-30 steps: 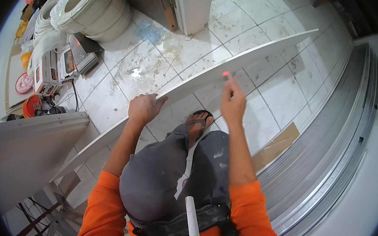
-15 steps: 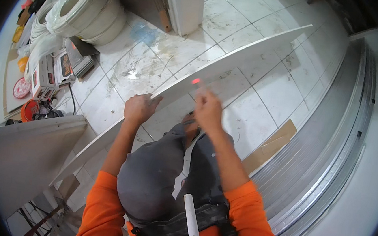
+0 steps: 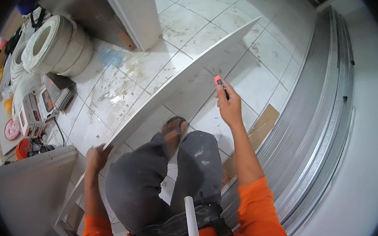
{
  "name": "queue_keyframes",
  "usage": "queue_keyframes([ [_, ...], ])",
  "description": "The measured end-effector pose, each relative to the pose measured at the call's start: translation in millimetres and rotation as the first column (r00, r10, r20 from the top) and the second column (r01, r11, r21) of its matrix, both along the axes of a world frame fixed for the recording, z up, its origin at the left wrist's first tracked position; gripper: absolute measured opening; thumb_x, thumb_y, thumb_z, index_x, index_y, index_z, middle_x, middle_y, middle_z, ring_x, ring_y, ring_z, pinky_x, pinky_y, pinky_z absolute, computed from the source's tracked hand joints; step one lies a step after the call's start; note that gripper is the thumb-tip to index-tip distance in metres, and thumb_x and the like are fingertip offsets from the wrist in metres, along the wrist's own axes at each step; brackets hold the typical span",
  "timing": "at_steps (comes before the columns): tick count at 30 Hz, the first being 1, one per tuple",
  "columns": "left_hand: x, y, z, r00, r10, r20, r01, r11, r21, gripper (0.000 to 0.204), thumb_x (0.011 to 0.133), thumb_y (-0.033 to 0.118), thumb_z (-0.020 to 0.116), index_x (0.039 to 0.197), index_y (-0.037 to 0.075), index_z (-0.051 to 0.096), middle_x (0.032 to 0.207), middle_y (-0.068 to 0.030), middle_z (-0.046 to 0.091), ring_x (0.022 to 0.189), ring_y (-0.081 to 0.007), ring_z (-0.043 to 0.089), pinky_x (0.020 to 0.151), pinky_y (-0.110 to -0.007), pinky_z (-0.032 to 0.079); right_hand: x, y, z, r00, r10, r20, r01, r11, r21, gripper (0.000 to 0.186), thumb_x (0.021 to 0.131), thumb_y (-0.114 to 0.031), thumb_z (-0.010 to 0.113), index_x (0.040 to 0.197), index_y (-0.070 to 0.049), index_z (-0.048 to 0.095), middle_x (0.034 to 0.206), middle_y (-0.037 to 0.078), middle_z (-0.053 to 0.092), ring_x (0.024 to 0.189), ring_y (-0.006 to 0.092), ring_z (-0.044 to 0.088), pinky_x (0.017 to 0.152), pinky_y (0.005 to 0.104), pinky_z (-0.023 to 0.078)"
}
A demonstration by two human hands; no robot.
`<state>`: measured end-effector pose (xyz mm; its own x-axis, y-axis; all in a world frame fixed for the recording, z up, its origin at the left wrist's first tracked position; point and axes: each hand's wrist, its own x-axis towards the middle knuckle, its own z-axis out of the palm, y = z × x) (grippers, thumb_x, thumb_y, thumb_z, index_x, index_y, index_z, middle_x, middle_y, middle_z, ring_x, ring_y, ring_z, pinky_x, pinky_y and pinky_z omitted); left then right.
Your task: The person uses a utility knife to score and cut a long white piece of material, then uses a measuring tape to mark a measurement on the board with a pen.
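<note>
Board (image 3: 166,91), thin, flat and smooth white, stands on its long edge and runs diagonally from the lower left of the frame to the upper centre. The left hand (image 3: 98,157) is curled over its top edge at left, gripping it, fingers partly hidden. Near the centre, the right hand (image 3: 230,107) is closed around a short red-and-black tool (image 3: 218,80), held just beside the board's face; its slim tip is too small to make out. Glossy white floor tiles (image 3: 190,5), smeared with grime, lie below. At right, long ribbed metal channels (image 3: 307,128) shine dully alongside a flat brown cardboard strip (image 3: 266,120). At upper left sit plump cable coils (image 3: 53,45) in clear wrap, near crumpled bluish plastic (image 3: 112,57).
</note>
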<state>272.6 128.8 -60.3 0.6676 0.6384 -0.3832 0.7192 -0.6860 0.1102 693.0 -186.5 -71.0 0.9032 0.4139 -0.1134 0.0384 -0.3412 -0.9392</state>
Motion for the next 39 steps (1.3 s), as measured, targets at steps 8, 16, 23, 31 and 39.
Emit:
queue_keyframes([
  [8,-138,9,18,0.963,0.259,-0.078,-0.263,0.964,-0.042,0.038,0.098,0.040,0.071,0.113,0.006,0.079,0.087,-0.0274,0.072,0.085,-0.0473,0.071,0.077,-0.053,0.054,105,15,10,0.986,-0.002,0.167,0.016,0.997,-0.081,0.047,0.107,-0.039,0.061,0.138,-0.005,0.069,0.079,0.006,0.069,0.071,0.0131,0.061,0.068,0.0316,0.050],
  [16,-26,10,9,0.976,0.081,0.202,-0.053,0.989,-0.140,0.045,0.093,0.040,0.077,0.115,0.001,0.076,0.100,-0.0271,0.075,0.096,-0.0451,0.073,0.086,-0.049,0.057,-12,85,9,0.890,0.398,0.223,-0.365,0.914,-0.176,0.038,0.103,-0.041,0.068,0.110,-0.004,0.071,0.079,0.013,0.071,0.068,0.0319,0.066,0.064,0.0410,0.051],
  [23,149,-23,8,0.959,0.009,0.284,0.049,0.979,-0.197,0.046,0.097,0.044,0.072,0.123,0.007,0.075,0.102,-0.0264,0.076,0.097,-0.0456,0.073,0.085,-0.051,0.057,-59,93,7,0.746,0.585,0.319,-0.468,0.800,-0.375,0.028,0.105,-0.036,0.063,0.111,-0.009,0.067,0.080,0.018,0.072,0.072,0.0414,0.071,0.065,0.0509,0.055],
  [31,161,-36,-17,0.973,-0.018,0.229,0.041,0.994,-0.099,0.046,0.100,0.049,0.066,0.116,0.008,0.078,0.092,-0.0256,0.076,0.089,-0.0449,0.073,0.079,-0.055,0.057,12,71,-3,0.783,0.379,0.493,-0.154,0.886,-0.437,0.030,0.104,-0.034,0.062,0.108,-0.006,0.071,0.074,0.017,0.070,0.069,0.0408,0.071,0.061,0.0508,0.055],
  [39,164,-22,-21,0.982,-0.061,0.179,0.069,0.997,-0.039,0.049,0.102,0.050,0.064,0.104,0.004,0.078,0.083,-0.0262,0.074,0.083,-0.0460,0.072,0.076,-0.055,0.056,-73,98,-6,0.735,0.558,0.384,-0.412,0.818,-0.402,0.043,0.103,-0.047,0.062,0.110,-0.006,0.073,0.079,0.019,0.073,0.070,0.0424,0.071,0.063,0.0522,0.056],
])
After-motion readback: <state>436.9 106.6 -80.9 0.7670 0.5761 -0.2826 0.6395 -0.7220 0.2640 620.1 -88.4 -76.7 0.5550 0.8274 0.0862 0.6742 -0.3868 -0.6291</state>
